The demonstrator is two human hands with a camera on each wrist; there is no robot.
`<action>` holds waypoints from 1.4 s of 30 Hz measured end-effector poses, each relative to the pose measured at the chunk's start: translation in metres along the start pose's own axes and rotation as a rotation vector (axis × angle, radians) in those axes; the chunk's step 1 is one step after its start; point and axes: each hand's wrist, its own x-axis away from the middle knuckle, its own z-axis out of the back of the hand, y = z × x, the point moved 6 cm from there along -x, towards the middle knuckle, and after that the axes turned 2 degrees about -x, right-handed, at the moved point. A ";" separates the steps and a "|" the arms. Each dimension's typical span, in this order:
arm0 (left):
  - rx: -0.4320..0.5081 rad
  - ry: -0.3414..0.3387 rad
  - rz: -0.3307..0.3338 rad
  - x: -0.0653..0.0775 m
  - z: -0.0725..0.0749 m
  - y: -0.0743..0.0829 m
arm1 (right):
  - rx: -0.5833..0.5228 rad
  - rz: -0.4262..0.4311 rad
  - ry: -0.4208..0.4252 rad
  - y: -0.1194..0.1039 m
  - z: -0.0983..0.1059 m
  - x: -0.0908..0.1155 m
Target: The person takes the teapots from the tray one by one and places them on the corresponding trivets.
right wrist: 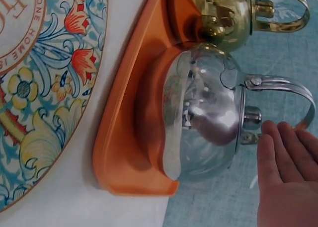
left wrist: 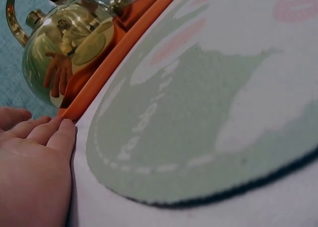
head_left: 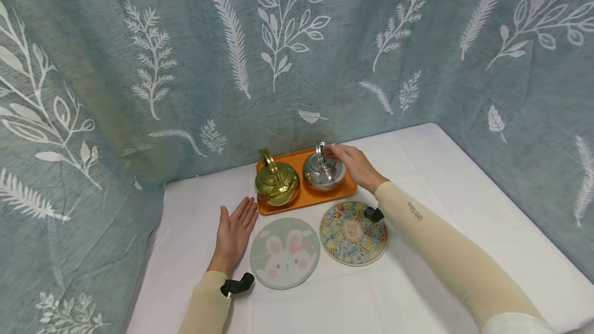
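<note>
On an orange tray (head_left: pixel 312 198) stand a gold kettle (head_left: pixel 277 184) and a silver kettle (head_left: pixel 323 173), both with arched handles raised. My right hand (head_left: pixel 355 165) is at the silver kettle's handle (right wrist: pixel 283 84), fingers extended and fingertips right by it. In the right wrist view those fingers (right wrist: pixel 284 160) overlap the lower end of the handle. My left hand (head_left: pixel 234 233) lies palm up near the tray's front left corner, fingers straight and holding nothing. Beside it is a round green mat (head_left: pixel 285 254) with a rabbit face.
A round floral mat (head_left: pixel 355 233) lies right of the rabbit mat, partly under my right forearm. White cloth (head_left: pixel 445 179) covers the table. A blue-green curtain (head_left: pixel 297 102) with leaf patterns hangs close behind the tray and along both sides.
</note>
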 end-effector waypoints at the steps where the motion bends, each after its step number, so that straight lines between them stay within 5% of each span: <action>1: 0.011 0.001 -0.004 -0.001 0.000 0.000 | 0.002 -0.001 0.001 -0.001 0.000 -0.002; 10: 0.044 -0.003 0.003 -0.002 0.004 0.000 | 0.000 -0.036 -0.010 0.002 -0.007 -0.010; 27: -0.054 0.010 0.007 0.001 0.007 -0.001 | -0.289 -0.105 -0.013 0.004 -0.020 -0.006; 42: -0.018 -0.016 -0.009 0.009 0.013 0.004 | -0.393 -0.123 -0.021 0.000 -0.036 -0.008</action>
